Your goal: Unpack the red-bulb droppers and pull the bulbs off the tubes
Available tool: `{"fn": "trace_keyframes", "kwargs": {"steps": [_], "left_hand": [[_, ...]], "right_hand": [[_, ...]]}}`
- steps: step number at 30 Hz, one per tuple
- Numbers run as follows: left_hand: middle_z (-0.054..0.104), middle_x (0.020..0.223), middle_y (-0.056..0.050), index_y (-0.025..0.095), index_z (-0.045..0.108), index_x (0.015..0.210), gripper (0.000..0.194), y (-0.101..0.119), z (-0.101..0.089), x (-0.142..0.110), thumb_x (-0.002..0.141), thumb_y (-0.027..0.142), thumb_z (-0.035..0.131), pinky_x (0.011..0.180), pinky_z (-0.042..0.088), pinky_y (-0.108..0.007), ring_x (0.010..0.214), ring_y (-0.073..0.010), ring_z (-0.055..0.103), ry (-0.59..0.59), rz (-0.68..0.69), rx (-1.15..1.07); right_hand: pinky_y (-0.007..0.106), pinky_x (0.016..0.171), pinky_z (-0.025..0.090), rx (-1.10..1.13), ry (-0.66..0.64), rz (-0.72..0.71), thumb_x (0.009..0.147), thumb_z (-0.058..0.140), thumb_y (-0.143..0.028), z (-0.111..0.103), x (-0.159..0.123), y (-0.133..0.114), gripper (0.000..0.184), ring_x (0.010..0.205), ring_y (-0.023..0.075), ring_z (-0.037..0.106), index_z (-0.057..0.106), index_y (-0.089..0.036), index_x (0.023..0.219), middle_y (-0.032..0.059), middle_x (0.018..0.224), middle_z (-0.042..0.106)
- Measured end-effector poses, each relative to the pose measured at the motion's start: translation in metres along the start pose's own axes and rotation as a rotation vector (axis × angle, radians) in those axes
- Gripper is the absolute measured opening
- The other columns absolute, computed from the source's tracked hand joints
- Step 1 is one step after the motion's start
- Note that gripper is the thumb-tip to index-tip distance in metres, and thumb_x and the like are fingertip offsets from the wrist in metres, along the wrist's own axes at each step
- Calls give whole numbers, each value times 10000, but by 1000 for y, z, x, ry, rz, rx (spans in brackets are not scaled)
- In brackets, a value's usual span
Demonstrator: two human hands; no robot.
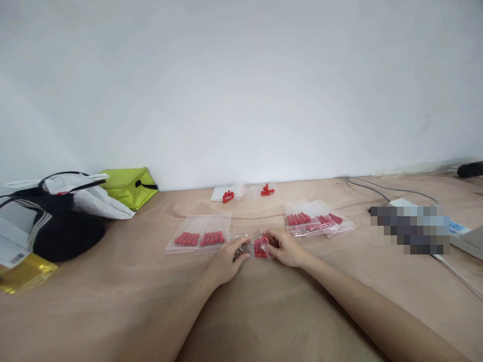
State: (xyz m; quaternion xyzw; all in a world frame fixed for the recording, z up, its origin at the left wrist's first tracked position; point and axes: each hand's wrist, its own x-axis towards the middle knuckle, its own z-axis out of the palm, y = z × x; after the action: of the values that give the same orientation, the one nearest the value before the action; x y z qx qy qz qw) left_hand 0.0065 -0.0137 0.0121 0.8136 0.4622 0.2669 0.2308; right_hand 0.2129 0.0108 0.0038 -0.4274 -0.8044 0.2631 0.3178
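A clear zip bag (259,246) with red pieces inside lies between my hands, low over the table. My left hand (228,260) grips its left end between thumb and fingers. The right edge, by the red-lined seal, is pinched in my right hand (286,248). Just left of them, flat zip bags (196,221) hold rows of red rod-like pieces. To the right lies an overlapping stack of similar filled bags (315,221). Farther back, loose red pieces (228,196) lie on a white-and-clear bag, and more red pieces (267,190) sit beside them on clear plastic.
On the left are a lime-green bag (130,186), a white plastic bag (101,202), a black cap-like item (68,236) and a yellow packet (30,271). Grey cables (372,188) and a white power strip (405,203) lie at right, near a blurred patch. A wall rises behind the wooden table (260,311).
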Motion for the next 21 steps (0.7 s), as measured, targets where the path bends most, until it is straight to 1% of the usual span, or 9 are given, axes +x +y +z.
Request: {"fn": "trace_keyframes", "kwargs": {"steps": [3,5,9,11,13,16,18,21], "left_hand": [[583,1128,-56,196,492,1150,363,0,0,0,788,218,506,911,408,-339,1030,-180,535,-4,-3,8],[587,1118,-56,196,496,1147,357,-1,1,0,791,223,505,905,412,-336,1021,-178,540,-3,-5,15],[592,1110,-52,198,509,1134,346,0,0,0,790,230,510,900,415,-332,1015,-179,543,-1,-14,25],[592,1109,-49,205,510,1133,344,0,0,0,790,233,509,899,416,-333,1015,-180,543,-5,-14,28],[592,1109,-52,203,511,1133,344,1,-1,0,790,232,507,900,414,-335,1016,-182,542,-6,-13,29],[591,1112,-56,196,518,1120,332,2,-2,1,791,236,503,900,411,-337,1019,-184,538,-5,-13,27],[590,1115,-54,200,523,1110,321,1,-2,1,793,240,497,899,411,-338,1022,-185,536,-1,-15,29],[595,1104,-50,204,529,1101,313,1,-2,1,793,243,493,893,413,-338,1013,-186,540,-2,-27,43]], "right_hand": [[220,568,349,29,8,23,746,461,-160,-1,0,1,99,586,104,447,535,-180,809,-18,646,527],[217,568,356,56,0,28,734,471,-152,-3,0,2,95,588,101,447,520,-178,811,-21,650,522],[204,567,379,197,-86,22,703,508,-138,-5,-1,2,118,599,92,476,507,-177,814,-26,678,541],[198,551,375,238,-94,28,705,498,-128,-5,0,2,94,579,86,475,511,-177,784,-32,657,538],[199,546,371,226,-61,39,715,487,-127,-5,0,2,85,571,86,466,517,-178,776,-35,637,529],[207,564,378,181,-24,44,723,482,-127,-9,1,3,102,596,92,471,518,-182,801,-27,668,544],[208,564,379,161,-35,41,715,500,-131,-13,0,3,111,602,93,474,517,-184,811,-25,685,550],[208,551,371,133,-70,44,690,541,-139,-13,0,3,116,578,91,458,523,-184,796,-37,644,524]]}}
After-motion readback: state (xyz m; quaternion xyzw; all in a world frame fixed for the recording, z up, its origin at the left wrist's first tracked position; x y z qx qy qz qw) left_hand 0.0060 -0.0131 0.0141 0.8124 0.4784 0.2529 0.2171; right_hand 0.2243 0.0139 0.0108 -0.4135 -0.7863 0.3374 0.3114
